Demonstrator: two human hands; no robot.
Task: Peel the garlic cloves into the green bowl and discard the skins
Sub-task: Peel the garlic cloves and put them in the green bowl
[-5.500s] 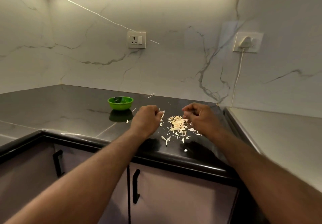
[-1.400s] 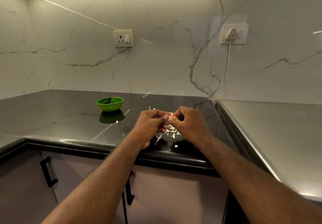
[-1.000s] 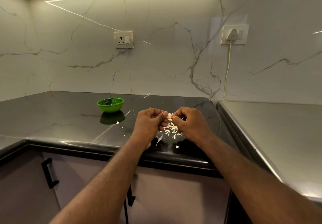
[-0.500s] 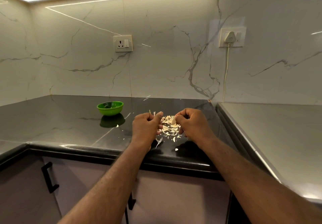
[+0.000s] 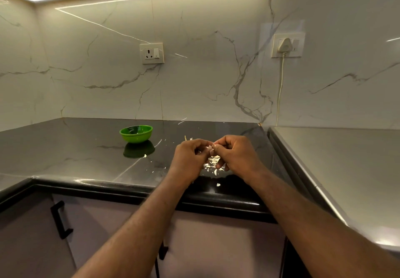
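Observation:
My left hand (image 5: pixel 189 157) and my right hand (image 5: pixel 237 155) meet above the black counter (image 5: pixel 75 154), fingers curled. Between their fingertips they pinch a small pale garlic clove (image 5: pixel 210 148). Under the hands lies a heap of pale garlic skins (image 5: pixel 213 164), partly hidden by my fingers. The green bowl (image 5: pixel 136 133) stands on the counter to the left of my hands, well apart from them. Its contents are hard to make out.
Loose skin flakes (image 5: pixel 218 184) lie near the counter's front edge and beside the bowl. A steel surface (image 5: pixel 337 169) adjoins on the right. The marble wall holds a socket (image 5: pixel 152 53) and a plugged-in white cable (image 5: pixel 280 87). Cabinet handle (image 5: pixel 59 219) sits below.
Half a second ago my hands were apart on either side of the skin heap. They have come together again and pinch a clove between them, a little above the heap.

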